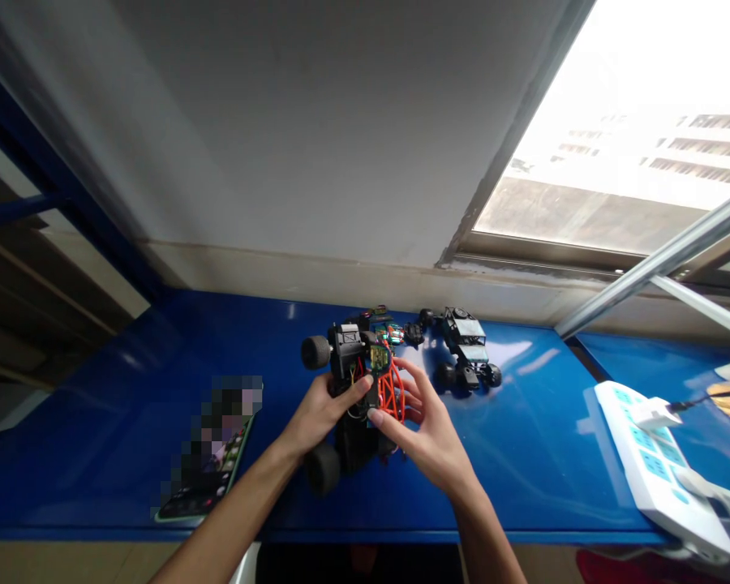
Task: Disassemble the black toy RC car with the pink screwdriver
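Note:
A black toy car chassis (345, 357) with fat black wheels is held tilted over the blue table, wires and an orange tube frame (392, 396) showing. My left hand (325, 410) grips its left side, thumb lying over the wiring. My right hand (429, 430) is closed around the orange frame on the right, its thumb pressed near the other thumb; some fingers are hidden behind the frame. Just beyond them lies a brightly coloured toy piece (390, 333), partly covered. Another toy car (465, 347), black with pale panels, stands further right.
On the blue table (523, 462), a phone (219, 470) lies at the left, its screen partly blurred. A white power strip (645, 454) with a plugged-in charger (655, 414) is at the right. A metal brace (663, 259) slants before the window, and a wall (304, 162) rises behind.

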Demonstrator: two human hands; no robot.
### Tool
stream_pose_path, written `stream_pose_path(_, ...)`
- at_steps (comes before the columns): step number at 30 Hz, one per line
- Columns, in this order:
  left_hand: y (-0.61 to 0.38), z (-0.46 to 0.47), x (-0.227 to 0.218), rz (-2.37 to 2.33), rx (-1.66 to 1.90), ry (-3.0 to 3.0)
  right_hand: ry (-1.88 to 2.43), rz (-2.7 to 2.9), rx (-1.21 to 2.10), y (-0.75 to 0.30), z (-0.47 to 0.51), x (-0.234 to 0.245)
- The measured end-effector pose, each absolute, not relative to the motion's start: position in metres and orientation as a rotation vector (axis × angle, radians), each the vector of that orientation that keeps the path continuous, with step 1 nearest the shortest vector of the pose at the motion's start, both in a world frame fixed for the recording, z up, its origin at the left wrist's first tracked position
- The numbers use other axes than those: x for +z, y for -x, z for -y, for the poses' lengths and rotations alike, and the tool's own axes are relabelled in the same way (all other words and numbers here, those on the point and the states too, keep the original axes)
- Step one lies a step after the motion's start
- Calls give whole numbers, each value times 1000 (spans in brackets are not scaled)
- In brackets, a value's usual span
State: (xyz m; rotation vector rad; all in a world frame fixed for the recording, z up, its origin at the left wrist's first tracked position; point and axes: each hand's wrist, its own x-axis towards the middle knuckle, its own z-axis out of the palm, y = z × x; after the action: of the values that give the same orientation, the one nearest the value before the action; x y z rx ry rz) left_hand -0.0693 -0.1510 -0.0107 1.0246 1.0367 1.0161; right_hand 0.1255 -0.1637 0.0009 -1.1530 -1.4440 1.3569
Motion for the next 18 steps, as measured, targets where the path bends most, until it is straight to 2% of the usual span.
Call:
stream_pose_path(3, 80, 150, -6, -1089, 970, -1056, 1111, 1184, 1455, -128, 161, -7)
stream_pose_path(7, 99, 150, 1, -1100, 768, -1119, 1092, 906, 1422, -139, 158, -16)
stream_pose_path(13, 110, 141, 22, -1017, 493, -1267, 1125, 828, 1362, -154, 153, -30)
stream_pose_path(18, 103, 121, 35, -1055, 273, -1694, 1149, 839, 1288, -162, 150, -36)
